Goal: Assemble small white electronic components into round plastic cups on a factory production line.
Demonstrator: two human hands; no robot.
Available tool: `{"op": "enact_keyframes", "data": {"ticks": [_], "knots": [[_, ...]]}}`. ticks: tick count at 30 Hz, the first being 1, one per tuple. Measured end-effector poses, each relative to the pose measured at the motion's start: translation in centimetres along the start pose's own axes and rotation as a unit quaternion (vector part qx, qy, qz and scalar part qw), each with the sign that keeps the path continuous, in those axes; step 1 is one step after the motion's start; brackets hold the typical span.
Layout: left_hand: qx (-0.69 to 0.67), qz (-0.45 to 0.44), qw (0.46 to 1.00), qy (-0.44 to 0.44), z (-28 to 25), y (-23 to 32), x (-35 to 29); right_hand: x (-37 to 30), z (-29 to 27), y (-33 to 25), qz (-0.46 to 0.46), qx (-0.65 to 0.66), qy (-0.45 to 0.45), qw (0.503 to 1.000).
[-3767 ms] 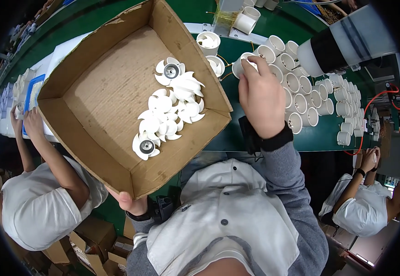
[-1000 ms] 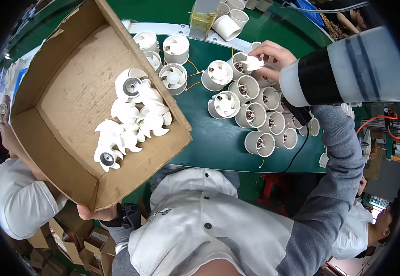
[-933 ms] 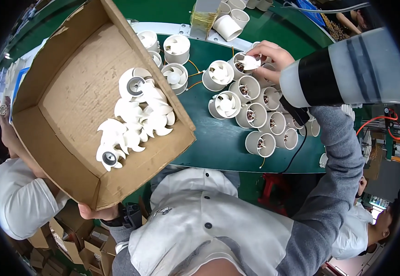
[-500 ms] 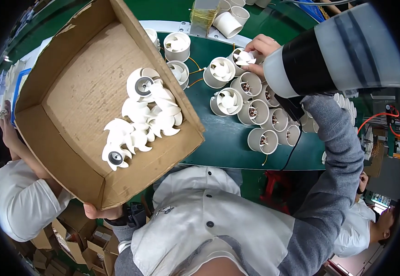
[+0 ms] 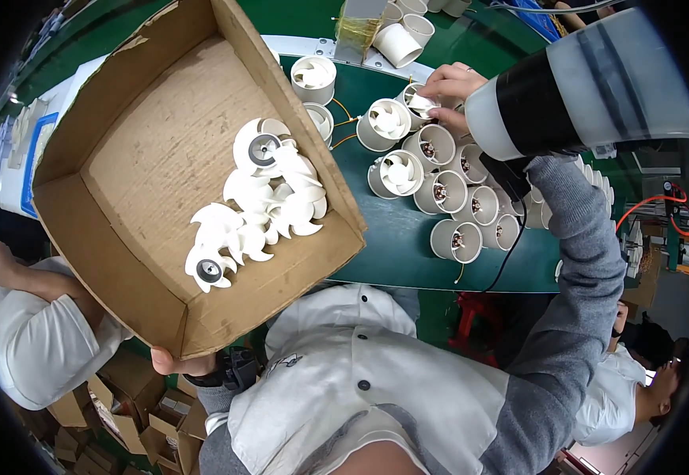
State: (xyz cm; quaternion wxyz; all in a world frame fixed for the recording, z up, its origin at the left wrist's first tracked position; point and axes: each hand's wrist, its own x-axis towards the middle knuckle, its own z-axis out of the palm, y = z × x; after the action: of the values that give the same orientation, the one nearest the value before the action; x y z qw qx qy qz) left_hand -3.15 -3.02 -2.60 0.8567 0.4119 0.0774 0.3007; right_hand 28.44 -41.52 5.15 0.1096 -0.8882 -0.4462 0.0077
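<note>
My left hand [image 5: 182,362] grips the near corner of a cardboard box [image 5: 150,103], which is tilted over the left of the bench. Several loose white fan impellers [image 5: 249,202] lie heaped along its near right side. At the far side of the bench, my right hand [image 5: 453,87] has its fingers closed on a white fan impeller [image 5: 421,104] at the mouth of a round white housing [image 5: 412,120]. Beside it stand housings with impellers in them, such as the near one [image 5: 398,174]. Other housings [image 5: 455,241] show copper motor windings inside.
A whitish translucent cylinder with black bands [image 5: 534,103] hides my right wrist. A black cable [image 5: 510,253] hangs over the green bench [image 5: 344,265]. Empty-looking white housings [image 5: 398,43] stand at the far edge. Co-workers sit at left [image 5: 47,340] and right [image 5: 617,388].
The box and bench have shifted slightly right in the view. The impeller under my right hand appears to sit lower in its housing. My left hand keeps its hold on the box.
</note>
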Motion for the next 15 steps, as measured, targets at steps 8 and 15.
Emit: {"op": "enact_keyframes", "data": {"ticks": [8,15], "knots": [[0.007,0.006,1.0,0.008,-0.2,0.2,0.0,1.9,-1.8,-1.0,0.057,0.124,-0.121,0.983],[-0.02,-0.004,0.999,-0.049,0.7,0.4,0.6,2.9,-2.6,-3.1,0.117,-0.003,-0.159,0.98]]}}
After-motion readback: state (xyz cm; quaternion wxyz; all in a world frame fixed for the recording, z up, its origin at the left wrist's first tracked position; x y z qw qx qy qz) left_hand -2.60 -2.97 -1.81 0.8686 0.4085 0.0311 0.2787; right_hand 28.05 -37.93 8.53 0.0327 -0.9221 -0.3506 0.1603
